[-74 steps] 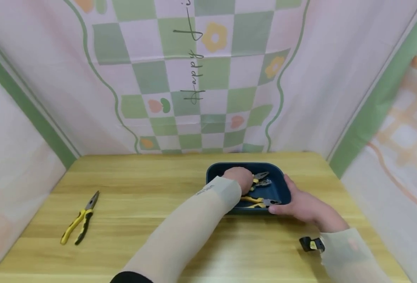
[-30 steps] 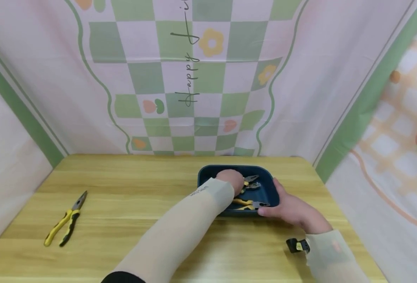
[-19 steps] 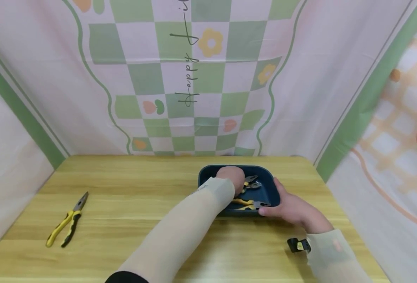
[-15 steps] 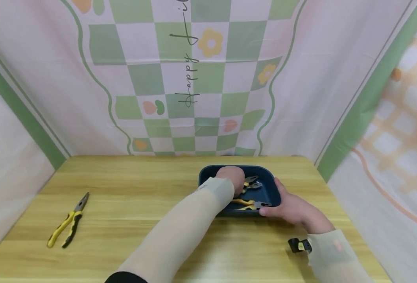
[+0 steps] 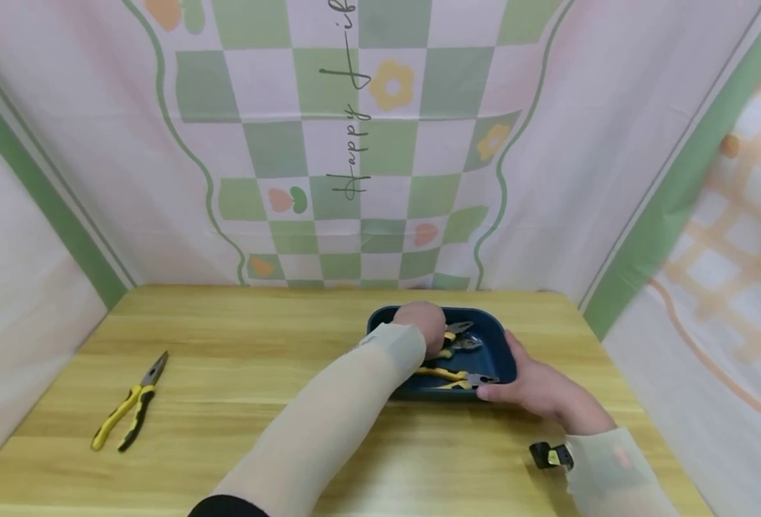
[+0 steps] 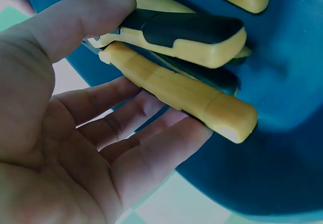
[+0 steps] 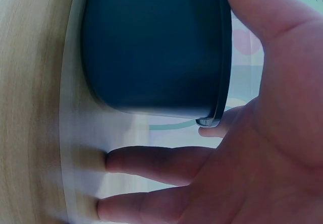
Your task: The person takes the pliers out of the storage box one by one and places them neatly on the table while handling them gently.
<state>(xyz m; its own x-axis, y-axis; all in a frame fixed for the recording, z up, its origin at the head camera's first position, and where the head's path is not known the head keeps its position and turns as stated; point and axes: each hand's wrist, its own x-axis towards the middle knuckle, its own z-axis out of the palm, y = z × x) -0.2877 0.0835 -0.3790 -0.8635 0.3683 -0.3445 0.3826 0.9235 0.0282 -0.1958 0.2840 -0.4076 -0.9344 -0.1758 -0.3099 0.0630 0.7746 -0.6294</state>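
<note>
A dark blue box (image 5: 506, 352) stands on the table, with several yellow-and-black pliers lying inside. My left hand (image 5: 421, 327) reaches down into its left half and hides part of the contents. In the left wrist view, that hand (image 6: 86, 113) has its thumb on a black-and-yellow handle (image 6: 186, 35) and its fingertips against a yellow handle (image 6: 186, 88), pinching them. My right hand (image 5: 545, 388) grips the box's right end, its thumb on the near rim. In the right wrist view, two fingers of this hand (image 7: 222, 148) extend past the box wall (image 7: 151, 52) towards the table.
Another pair of long-nosed pliers (image 5: 138, 398) lies on the left side of the wooden table (image 5: 245, 359), handles spread. A patterned cloth (image 5: 387, 158) hangs behind the table, with more cloth at both sides. A small black device (image 5: 548, 455) is at my right wrist.
The head view has shifted slightly. My left hand has moved a little to the left within the box, showing more of a handle beside it. My right hand keeps its place on the box.
</note>
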